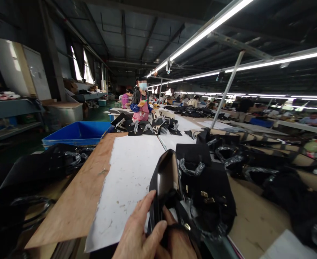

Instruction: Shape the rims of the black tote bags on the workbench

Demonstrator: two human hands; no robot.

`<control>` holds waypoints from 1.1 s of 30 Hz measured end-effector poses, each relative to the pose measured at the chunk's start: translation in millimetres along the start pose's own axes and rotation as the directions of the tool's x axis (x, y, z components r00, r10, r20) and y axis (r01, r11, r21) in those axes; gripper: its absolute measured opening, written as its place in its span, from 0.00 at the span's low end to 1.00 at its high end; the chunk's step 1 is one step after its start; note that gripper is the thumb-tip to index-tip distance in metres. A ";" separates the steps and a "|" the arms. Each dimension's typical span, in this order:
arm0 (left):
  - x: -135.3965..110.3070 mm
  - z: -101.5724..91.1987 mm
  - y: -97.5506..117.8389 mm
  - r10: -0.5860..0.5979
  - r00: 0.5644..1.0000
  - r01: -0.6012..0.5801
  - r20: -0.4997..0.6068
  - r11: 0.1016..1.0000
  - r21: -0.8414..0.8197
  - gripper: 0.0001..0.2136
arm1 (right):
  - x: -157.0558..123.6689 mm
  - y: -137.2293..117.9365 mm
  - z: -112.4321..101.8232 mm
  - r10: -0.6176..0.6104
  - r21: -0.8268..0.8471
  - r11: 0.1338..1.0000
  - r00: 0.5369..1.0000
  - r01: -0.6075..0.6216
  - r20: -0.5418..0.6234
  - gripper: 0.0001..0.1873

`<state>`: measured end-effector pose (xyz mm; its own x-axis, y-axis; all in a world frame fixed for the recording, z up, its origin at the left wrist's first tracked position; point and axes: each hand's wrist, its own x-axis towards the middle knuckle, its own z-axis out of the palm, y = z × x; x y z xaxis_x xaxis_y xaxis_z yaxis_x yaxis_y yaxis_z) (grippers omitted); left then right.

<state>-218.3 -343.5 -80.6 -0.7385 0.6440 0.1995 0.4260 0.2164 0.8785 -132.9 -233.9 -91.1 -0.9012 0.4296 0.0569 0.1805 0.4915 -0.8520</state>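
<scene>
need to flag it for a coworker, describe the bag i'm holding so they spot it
On the long plywood worktable, go to the near end, just right of the white paper sheet. The black handbag gripped by the left hand is the only one nearby gaping open, showing tan lining.

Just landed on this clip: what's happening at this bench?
The person's left hand grips the rim of an open black handbag that stands on the paper-covered worktable. The right hand sits low against the bag, its grip mostly hidden. More black handbags with wrapped handles lie beside it. Farther along the table a co-worker in a pink apron stands at another pile.
</scene>
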 end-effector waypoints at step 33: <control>32.1 -11.4 4.7 -0.267 0.963 0.194 -0.028 0.617 0.762 0.17 | 18.1 38.6 56.4 0.012 -0.323 0.946 0.999 -0.026 -0.047 0.16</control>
<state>-246.0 -330.2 -65.1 -0.8400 0.5417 -0.0304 0.5184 0.8178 0.2499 -164.4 -249.9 -152.4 -0.8797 0.4701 0.0712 0.3216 0.6985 -0.6393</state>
